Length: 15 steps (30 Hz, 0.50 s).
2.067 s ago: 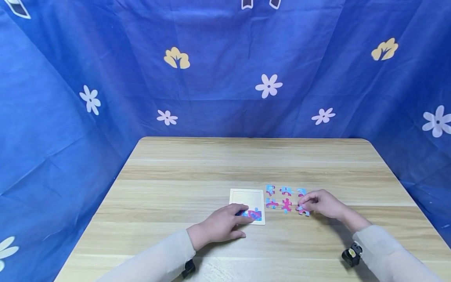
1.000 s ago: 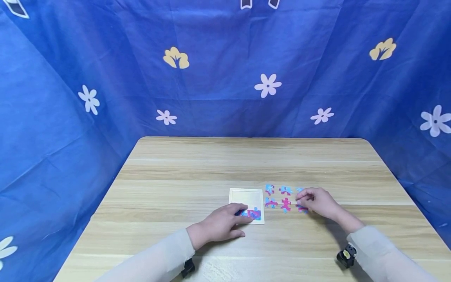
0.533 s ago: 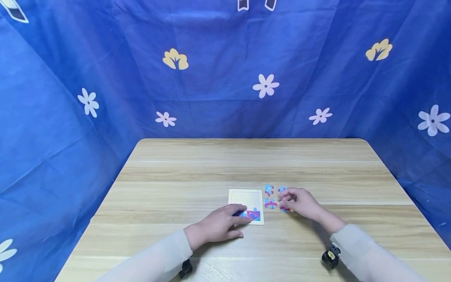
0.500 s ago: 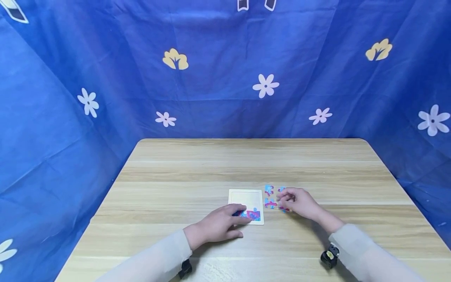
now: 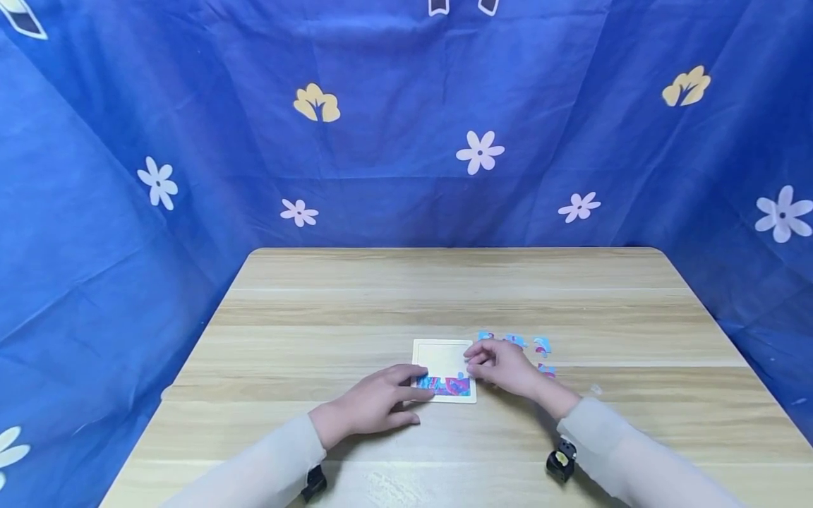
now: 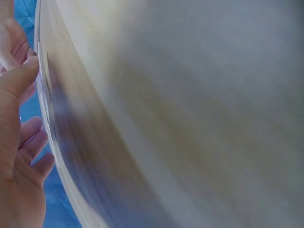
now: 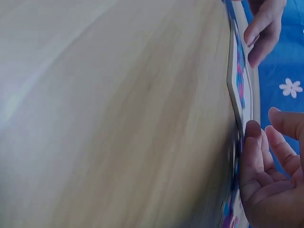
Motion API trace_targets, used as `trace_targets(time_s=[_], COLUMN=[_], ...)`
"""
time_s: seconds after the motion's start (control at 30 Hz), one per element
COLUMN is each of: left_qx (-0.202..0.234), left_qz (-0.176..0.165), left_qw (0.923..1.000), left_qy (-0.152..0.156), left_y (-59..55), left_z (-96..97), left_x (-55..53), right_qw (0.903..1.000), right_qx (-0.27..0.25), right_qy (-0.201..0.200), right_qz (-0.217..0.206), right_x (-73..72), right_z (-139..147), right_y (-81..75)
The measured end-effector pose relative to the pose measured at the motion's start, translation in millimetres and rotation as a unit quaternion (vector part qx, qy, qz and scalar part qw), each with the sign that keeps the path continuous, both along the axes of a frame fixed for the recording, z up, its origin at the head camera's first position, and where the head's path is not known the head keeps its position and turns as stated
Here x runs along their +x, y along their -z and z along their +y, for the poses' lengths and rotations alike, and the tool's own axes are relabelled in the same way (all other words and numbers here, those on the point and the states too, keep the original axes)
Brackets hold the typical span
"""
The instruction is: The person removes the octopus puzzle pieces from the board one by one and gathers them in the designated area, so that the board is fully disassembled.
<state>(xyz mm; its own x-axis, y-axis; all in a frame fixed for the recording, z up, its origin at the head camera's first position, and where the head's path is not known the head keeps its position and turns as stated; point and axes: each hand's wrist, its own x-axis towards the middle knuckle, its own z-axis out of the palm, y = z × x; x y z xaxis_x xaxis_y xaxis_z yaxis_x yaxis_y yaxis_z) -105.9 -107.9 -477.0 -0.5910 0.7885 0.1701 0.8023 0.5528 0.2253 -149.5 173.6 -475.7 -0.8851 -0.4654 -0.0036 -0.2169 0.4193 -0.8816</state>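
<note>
My left hand [image 5: 375, 402] lies with fingers spread over the left edge of a small cream puzzle tray [image 5: 442, 343]. A joined strip of blue, purple and pink puzzle pieces [image 5: 454, 386] fills the tray's near side. My right hand [image 5: 504, 368], fingers bent, is at the tray's right edge, fingertips overlapping the rim. I cannot tell whether it pinches a piece. Loose blue-and-pink jigsaw pieces [image 5: 543, 345] lie to the right, some hidden behind that hand. In the right wrist view the tray [image 7: 236, 71] appears edge-on, beyond the right hand [image 7: 270, 175].
The wooden table [image 5: 317, 303] runs far back to a blue cloth [image 5: 381, 141] with white flowers and yellow shapes. More loose pieces, among them a blue one [image 5: 514, 341], sit just beyond the right hand. Small black wrist cameras [image 5: 561, 460] are below the sleeves.
My right hand has moved left from the far-right loose pieces to the tray's edge, uncovering the rightmost pieces. The left hand has slid slightly left, showing more of the joined strip.
</note>
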Motion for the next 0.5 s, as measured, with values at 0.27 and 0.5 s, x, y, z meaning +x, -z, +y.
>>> trace_targets(time_s=[0.27, 0.5], left_qx=[0.015, 0.011], left_qz=[0.022, 0.028], left_qw=[0.9996, 0.9994], left_qy=[0.011, 0.015], left_y=[-0.4, -0.1], left_z=[-13.7, -22.7], left_x=[0.0, 0.6], right_qw=[0.9997, 0.9994], right_qx=[0.018, 0.022], right_qy=[-0.014, -0.025], right_qz=[-0.008, 0.002], right_x=[1.6, 3.1], right_z=[-18.5, -34.7], right_y=[-0.1, -3.1])
